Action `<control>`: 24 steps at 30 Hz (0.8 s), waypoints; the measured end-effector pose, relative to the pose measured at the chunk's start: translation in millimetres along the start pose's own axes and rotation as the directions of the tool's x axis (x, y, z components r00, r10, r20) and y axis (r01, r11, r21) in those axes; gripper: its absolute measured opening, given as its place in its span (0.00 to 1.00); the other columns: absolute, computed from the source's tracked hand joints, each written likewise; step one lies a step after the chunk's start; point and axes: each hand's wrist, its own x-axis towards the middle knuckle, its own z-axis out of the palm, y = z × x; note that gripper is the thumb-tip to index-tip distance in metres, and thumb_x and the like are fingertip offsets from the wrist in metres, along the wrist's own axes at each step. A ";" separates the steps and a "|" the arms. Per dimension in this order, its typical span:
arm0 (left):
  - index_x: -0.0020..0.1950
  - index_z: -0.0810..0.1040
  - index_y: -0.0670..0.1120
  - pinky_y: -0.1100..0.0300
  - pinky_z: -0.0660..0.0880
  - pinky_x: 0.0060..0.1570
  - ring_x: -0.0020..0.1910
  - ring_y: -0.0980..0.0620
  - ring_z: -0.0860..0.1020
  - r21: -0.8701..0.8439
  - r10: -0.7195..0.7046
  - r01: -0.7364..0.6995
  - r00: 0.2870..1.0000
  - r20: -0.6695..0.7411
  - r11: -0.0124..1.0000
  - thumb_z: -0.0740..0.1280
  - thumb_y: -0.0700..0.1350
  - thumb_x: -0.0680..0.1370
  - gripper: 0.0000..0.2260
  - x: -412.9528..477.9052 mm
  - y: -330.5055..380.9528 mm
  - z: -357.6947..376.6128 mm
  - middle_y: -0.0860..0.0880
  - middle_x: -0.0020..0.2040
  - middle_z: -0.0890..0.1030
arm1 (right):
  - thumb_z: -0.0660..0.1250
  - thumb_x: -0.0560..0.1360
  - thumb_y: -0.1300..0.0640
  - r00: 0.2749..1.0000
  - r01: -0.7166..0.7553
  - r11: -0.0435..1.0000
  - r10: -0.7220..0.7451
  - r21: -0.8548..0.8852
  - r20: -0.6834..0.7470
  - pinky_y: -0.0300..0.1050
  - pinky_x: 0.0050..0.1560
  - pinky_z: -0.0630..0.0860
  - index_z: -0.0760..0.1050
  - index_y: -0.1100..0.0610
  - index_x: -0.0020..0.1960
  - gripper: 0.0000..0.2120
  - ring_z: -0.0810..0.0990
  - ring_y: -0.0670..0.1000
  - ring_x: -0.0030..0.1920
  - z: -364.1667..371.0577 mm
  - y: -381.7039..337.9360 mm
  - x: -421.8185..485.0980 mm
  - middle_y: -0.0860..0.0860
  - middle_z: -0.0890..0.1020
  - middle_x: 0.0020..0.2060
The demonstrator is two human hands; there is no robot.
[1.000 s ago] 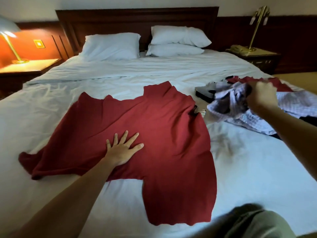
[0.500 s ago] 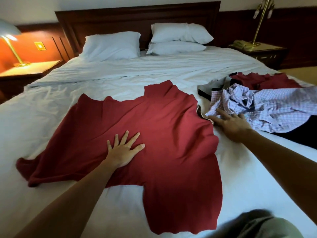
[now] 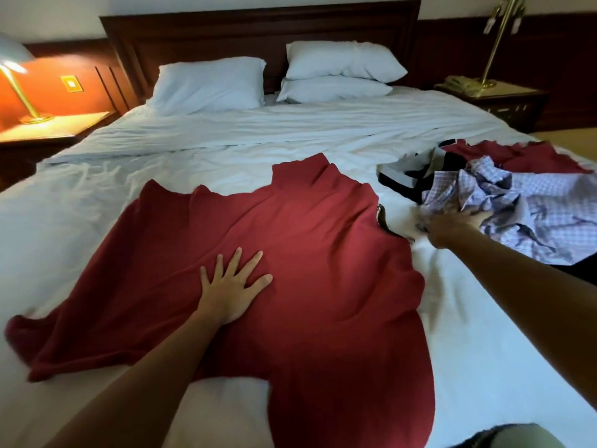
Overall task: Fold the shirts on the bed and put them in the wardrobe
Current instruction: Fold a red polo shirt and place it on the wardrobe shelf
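Left grip (image 3: 232, 286) is lying flat, fingers spread wide, pressing on the red shirt (image 3: 323, 270), which is lying spread out on the bed (image 3: 226, 156). Right grip (image 3: 452, 227) is touching the edge of the checked shirt (image 3: 533, 215), just right of the red one. It's blurred, so can't tell if it's holding anything. Another red garment (image 3: 517, 156) is lying behind the checked shirt.

Three pillows (image 3: 210, 87), two lamps (image 3: 20, 88), two bedside tables (image 3: 59, 124), one telephone (image 3: 458, 83). Two red shirts (image 3: 307, 253): one under the left hand (image 3: 231, 286), one beyond the right hand (image 3: 452, 227). One checked shirt (image 3: 533, 215) against it.
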 end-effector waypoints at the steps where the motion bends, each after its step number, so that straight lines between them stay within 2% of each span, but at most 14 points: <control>1: 0.76 0.41 0.74 0.35 0.36 0.75 0.81 0.43 0.40 -0.006 0.003 -0.003 1.000 -0.002 1.000 0.44 0.77 0.74 0.32 0.8 0.4 -0.4 0.55 0.82 0.42 | 0.51 0.82 0.46 1.000 0.009 0.999 -0.009 0.039 0.012 0.75 0.71 0.50 0.54 0.56 0.80 0.29 0.50 0.72 0.76 -8.5 -9.9 -12.0 0.62 0.52 0.79; 2: 0.76 0.41 0.73 0.36 0.35 0.75 0.81 0.44 0.39 -0.016 0.007 -0.007 1.000 0.000 1.000 0.45 0.77 0.74 0.31 1.0 1.0 -1.3 0.56 0.82 0.42 | 0.53 0.82 0.45 0.999 0.049 0.995 -0.049 0.086 0.002 0.76 0.70 0.50 0.55 0.55 0.80 0.29 0.51 0.72 0.76 -12.6 -20.1 -23.5 0.63 0.53 0.78; 4: 0.77 0.43 0.73 0.37 0.34 0.75 0.81 0.45 0.39 -0.036 0.017 -0.017 1.000 0.011 0.999 0.45 0.76 0.75 0.31 -0.7 1.2 -2.7 0.56 0.82 0.42 | 0.52 0.80 0.39 0.970 0.234 0.953 -0.215 0.195 -0.111 0.76 0.69 0.53 0.59 0.49 0.78 0.29 0.54 0.72 0.75 -11.9 -36.6 -54.5 0.61 0.55 0.78; 6: 0.77 0.44 0.72 0.38 0.32 0.75 0.81 0.46 0.38 -0.052 0.028 -0.026 0.999 0.022 0.998 0.46 0.75 0.76 0.31 -3.2 -0.3 -5.0 0.56 0.82 0.42 | 0.47 0.76 0.32 0.852 0.507 0.810 -0.420 0.294 -0.314 0.73 0.70 0.57 0.59 0.41 0.76 0.31 0.58 0.68 0.75 -0.7 -54.1 -97.4 0.54 0.55 0.79; 7: 0.77 0.44 0.72 0.39 0.33 0.75 0.81 0.46 0.38 -0.058 0.037 -0.035 0.999 0.029 0.998 0.46 0.75 0.76 0.30 -5.0 -1.6 -6.9 0.56 0.82 0.42 | 0.46 0.75 0.30 0.780 0.617 0.715 -0.501 0.328 -0.374 0.70 0.72 0.56 0.57 0.38 0.77 0.32 0.56 0.64 0.77 5.0 -64.4 -121.8 0.51 0.54 0.80; 9: 0.78 0.45 0.70 0.41 0.34 0.76 0.81 0.48 0.40 -0.054 0.070 -0.068 0.997 0.045 0.996 0.47 0.73 0.77 0.30 -11.6 -6.8 -10.7 0.56 0.82 0.43 | 0.40 0.72 0.25 0.662 0.749 0.577 -0.643 0.325 -0.385 0.63 0.76 0.49 0.52 0.35 0.78 0.36 0.49 0.55 0.80 18.2 -87.6 -167.8 0.46 0.50 0.80; 11: 0.79 0.46 0.69 0.43 0.37 0.77 0.81 0.48 0.41 -0.027 0.111 -0.110 0.992 0.056 0.994 0.47 0.72 0.78 0.30 -22.5 -16.5 -13.6 0.55 0.83 0.44 | 0.31 0.66 0.24 0.603 0.797 0.545 -0.731 0.259 -0.318 0.59 0.77 0.43 0.47 0.33 0.78 0.41 0.45 0.51 0.80 36.0 -109.9 -194.6 0.46 0.49 0.80; 14: 0.80 0.46 0.67 0.46 0.39 0.78 0.81 0.49 0.43 0.052 0.119 -0.124 0.989 0.086 0.991 0.47 0.71 0.79 0.30 -41.0 -42.4 -22.7 0.55 0.83 0.45 | 0.24 0.59 0.23 0.683 0.730 0.632 -0.691 0.261 -0.237 0.60 0.77 0.41 0.44 0.34 0.78 0.49 0.45 0.53 0.80 52.6 -127.7 -198.4 0.47 0.48 0.81; 15: 0.80 0.47 0.67 0.46 0.40 0.78 0.81 0.50 0.44 0.078 0.105 -0.113 0.990 0.097 0.991 0.47 0.72 0.79 0.30 -47.6 -52.7 -28.6 0.55 0.83 0.46 | 0.24 0.60 0.23 0.719 0.694 0.667 -0.664 0.271 -0.207 0.61 0.77 0.41 0.44 0.35 0.78 0.49 0.45 0.55 0.80 50.5 -130.5 -200.4 0.47 0.48 0.81; 18: 0.80 0.55 0.65 0.44 0.47 0.78 0.81 0.48 0.53 0.165 0.039 -0.052 0.996 0.079 0.985 0.49 0.72 0.78 0.31 -66.4 -93.5 -52.3 0.53 0.82 0.54 | 0.38 0.77 0.29 0.788 0.616 0.761 -0.597 0.205 -0.151 0.68 0.73 0.36 0.43 0.38 0.79 0.33 0.47 0.62 0.79 46.0 -145.6 -214.4 0.52 0.48 0.81; 21: 0.74 0.69 0.60 0.43 0.58 0.73 0.74 0.43 0.65 0.260 -0.040 0.073 0.991 -0.130 0.963 0.51 0.70 0.79 0.28 -79.1 -149.5 -74.0 0.49 0.75 0.69 | 0.41 0.80 0.33 0.809 0.587 0.795 -0.566 0.155 -0.159 0.67 0.74 0.35 0.42 0.39 0.79 0.30 0.48 0.65 0.79 46.5 -160.5 -225.1 0.57 0.48 0.80; 23: 0.72 0.72 0.58 0.41 0.59 0.72 0.72 0.41 0.66 0.248 -0.133 0.202 0.954 -0.270 0.947 0.51 0.70 0.78 0.29 -89.5 -187.5 -80.8 0.47 0.73 0.71 | 0.41 0.80 0.34 0.797 0.604 0.777 -0.582 0.179 -0.162 0.64 0.76 0.39 0.40 0.38 0.79 0.29 0.46 0.64 0.79 45.0 -166.0 -225.7 0.57 0.47 0.80; 24: 0.73 0.71 0.57 0.40 0.60 0.71 0.73 0.40 0.65 0.182 -0.211 0.273 0.930 -0.302 0.945 0.52 0.69 0.79 0.27 -95.3 -204.8 -81.8 0.45 0.73 0.70 | 0.41 0.81 0.35 0.782 0.622 0.761 -0.600 0.183 -0.166 0.63 0.76 0.40 0.39 0.37 0.79 0.28 0.46 0.63 0.79 44.2 -168.1 -225.9 0.56 0.46 0.80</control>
